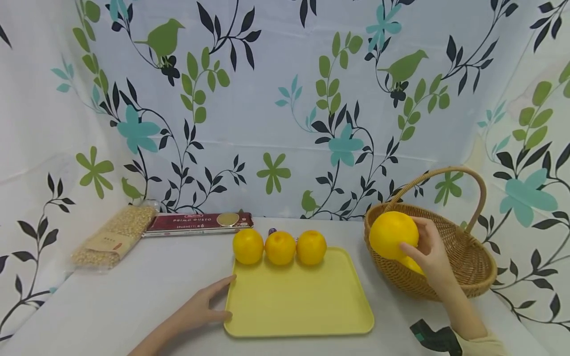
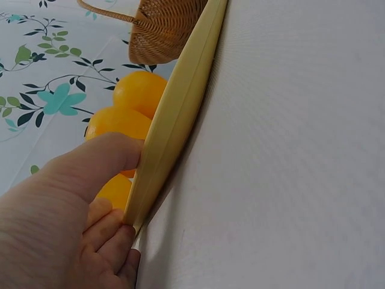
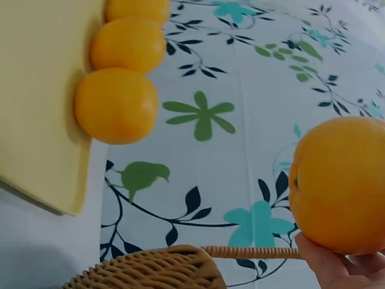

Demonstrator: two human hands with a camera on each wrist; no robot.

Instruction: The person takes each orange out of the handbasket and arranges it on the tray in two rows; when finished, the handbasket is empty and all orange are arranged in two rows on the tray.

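My right hand (image 1: pixel 433 249) holds an orange (image 1: pixel 394 235) up over the wicker basket (image 1: pixel 478 277), thumb on one side and fingers on the other. Another yellow-orange fruit (image 1: pixel 411 265) shows partly beneath it in the basket. In the right wrist view the held orange (image 3: pixel 343 185) appears at the right edge. Three oranges stand in a row along the far edge of a yellow tray (image 1: pixel 298 301): a left one (image 1: pixel 248 246), a middle one (image 1: pixel 280 248) and a right one (image 1: pixel 311 247). My left hand (image 1: pixel 202 309) rests against the tray's left edge, thumb and fingers spread along the rim (image 2: pixel 174 114).
A clear bag of pale grains or beans (image 1: pixel 117 236) lies at the back left. Beside it is a dark red spaghetti pack (image 1: pixel 200 223). A small dark purple thing (image 1: pixel 272 231) shows behind the oranges. The basket's handle (image 1: pixel 481 198) arches upward. A patterned cloth (image 1: pixel 285 109) hangs behind the table.
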